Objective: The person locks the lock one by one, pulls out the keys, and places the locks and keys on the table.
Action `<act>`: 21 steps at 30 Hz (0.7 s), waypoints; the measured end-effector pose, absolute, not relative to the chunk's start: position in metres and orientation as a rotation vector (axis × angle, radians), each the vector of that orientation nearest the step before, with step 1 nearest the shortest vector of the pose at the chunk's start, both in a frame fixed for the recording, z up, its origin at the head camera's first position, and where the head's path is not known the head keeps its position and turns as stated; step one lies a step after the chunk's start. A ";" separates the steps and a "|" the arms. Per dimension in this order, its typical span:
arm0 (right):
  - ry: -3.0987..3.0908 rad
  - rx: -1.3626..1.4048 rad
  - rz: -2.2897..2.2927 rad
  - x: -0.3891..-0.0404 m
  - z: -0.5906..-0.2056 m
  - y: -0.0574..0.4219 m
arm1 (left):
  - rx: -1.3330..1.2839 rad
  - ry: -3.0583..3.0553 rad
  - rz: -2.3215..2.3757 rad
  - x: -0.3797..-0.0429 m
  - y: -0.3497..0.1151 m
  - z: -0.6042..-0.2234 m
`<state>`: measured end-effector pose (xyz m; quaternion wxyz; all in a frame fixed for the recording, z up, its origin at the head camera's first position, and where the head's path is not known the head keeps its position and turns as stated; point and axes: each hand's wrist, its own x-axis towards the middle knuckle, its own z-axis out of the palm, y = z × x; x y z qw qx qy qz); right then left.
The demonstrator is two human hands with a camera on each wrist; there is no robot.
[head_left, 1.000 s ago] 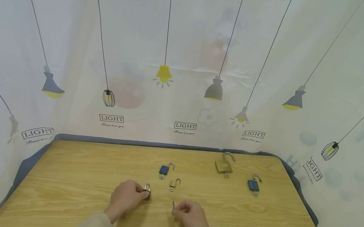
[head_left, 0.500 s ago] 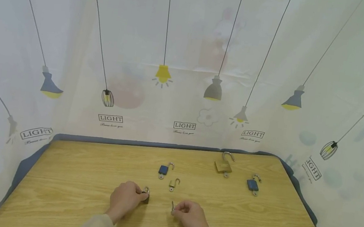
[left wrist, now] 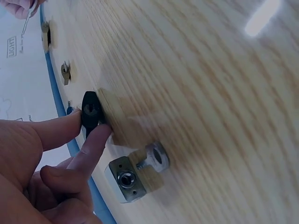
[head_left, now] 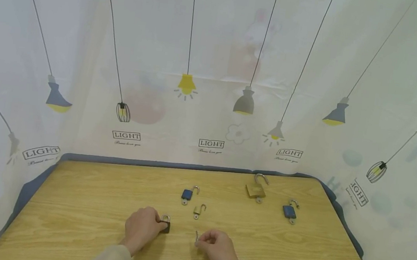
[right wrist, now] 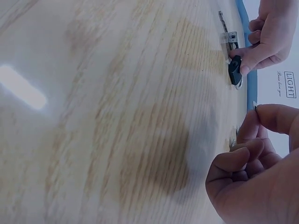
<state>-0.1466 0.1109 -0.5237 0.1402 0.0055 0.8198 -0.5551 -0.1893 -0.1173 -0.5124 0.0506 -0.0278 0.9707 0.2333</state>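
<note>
The left hand [head_left: 141,229] pinches a likely hard lock [left wrist: 90,105], best held by its sides; the right hand [head_left: 220,249] pinches a key [head_left: 196,236].

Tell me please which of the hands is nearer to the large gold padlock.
Right. The right hand, pinching a key, is on the person's side of the large gold padlock, slightly left; the left hand, pinching the black padlock, is farther left.

Padlock [head_left: 166,229] in left hand [head_left: 142,228] is left of key [head_left: 196,237] in right hand [head_left: 218,249], four padlocks [head_left: 186,194] behind on table [head_left: 82,201]
</note>
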 end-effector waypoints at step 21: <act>2.361 -0.027 -1.600 -0.144 -0.524 0.100 | -0.042 2.976 0.592 -0.191 -0.118 -0.513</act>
